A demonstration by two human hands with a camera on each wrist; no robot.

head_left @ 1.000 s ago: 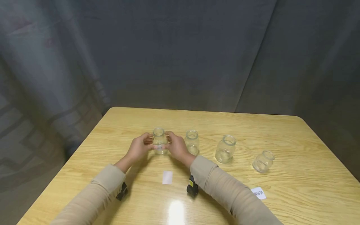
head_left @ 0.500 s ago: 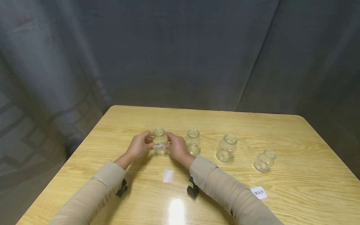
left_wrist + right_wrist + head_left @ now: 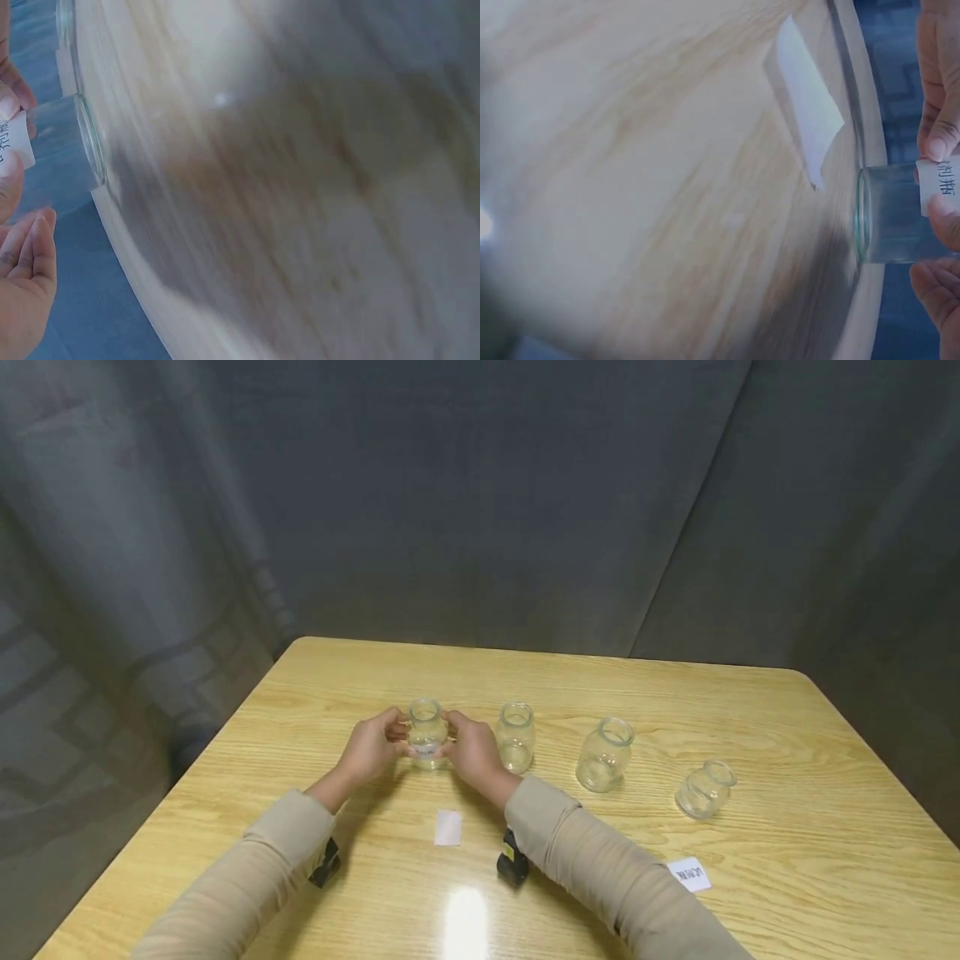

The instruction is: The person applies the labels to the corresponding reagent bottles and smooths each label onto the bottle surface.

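Observation:
A clear glass jar (image 3: 427, 718) stands upright near the table's middle, its base on the tabletop. Around its left side my left hand (image 3: 372, 746) curls, while my right hand (image 3: 472, 752) holds the opposite side. Both thumbs press a white label (image 3: 426, 750) with dark printed characters against the jar's front. In the right wrist view, the label (image 3: 939, 180) lies across the glass under the thumbs. The left wrist view shows the jar (image 3: 64, 161) too, with my left fingers (image 3: 41, 247) beside it. Fingertips behind the jar are partly hidden.
To the right stand a second jar (image 3: 515, 739), a third jar (image 3: 604, 756) and a smaller tilted-looking jar (image 3: 705, 790). A pale paper slip (image 3: 447, 827) lies in front of the hands. Another printed label (image 3: 689, 874) rests by the right sleeve.
Both hands stay at the jar, and the label on its front shifts slightly under the thumbs. The other jars and papers stay in place; the head view tilts a little.

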